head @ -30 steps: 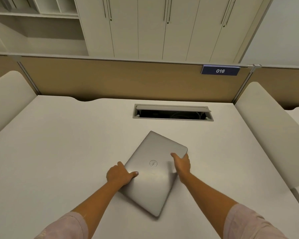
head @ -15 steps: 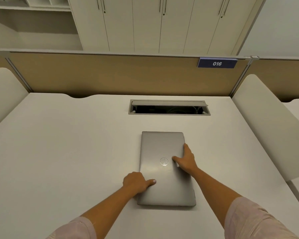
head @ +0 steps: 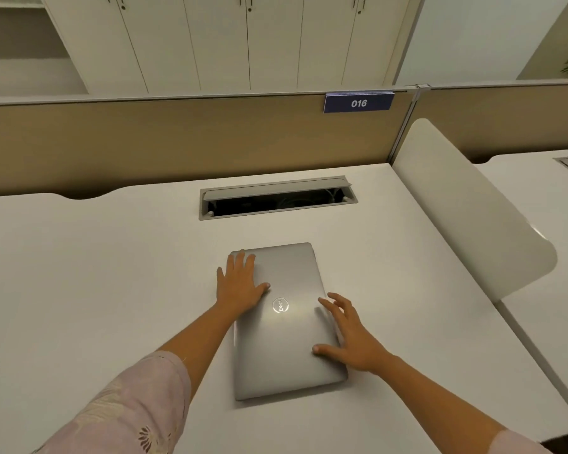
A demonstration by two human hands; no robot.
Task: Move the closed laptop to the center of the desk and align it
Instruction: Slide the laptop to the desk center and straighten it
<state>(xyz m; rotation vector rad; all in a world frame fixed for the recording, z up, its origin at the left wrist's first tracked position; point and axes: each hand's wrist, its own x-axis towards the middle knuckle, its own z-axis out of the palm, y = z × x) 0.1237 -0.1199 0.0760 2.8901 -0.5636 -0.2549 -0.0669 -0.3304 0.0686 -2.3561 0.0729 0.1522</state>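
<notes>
The closed silver laptop lies flat on the white desk, its long sides running away from me, below the cable box. My left hand rests flat with spread fingers on the laptop's far left corner and left edge. My right hand lies open on the right edge, thumb on the lid and fingers spread; they may hover slightly above it. Neither hand grips the laptop.
An open cable box is set into the desk behind the laptop. A beige partition with a blue "016" sign closes the back. A white side divider bounds the right; white cabinets stand beyond.
The laptop turned from a diagonal to lengthwise. My left hand slid from the near left edge up to the far left corner and opened flat; my right hand moved down the right edge.
</notes>
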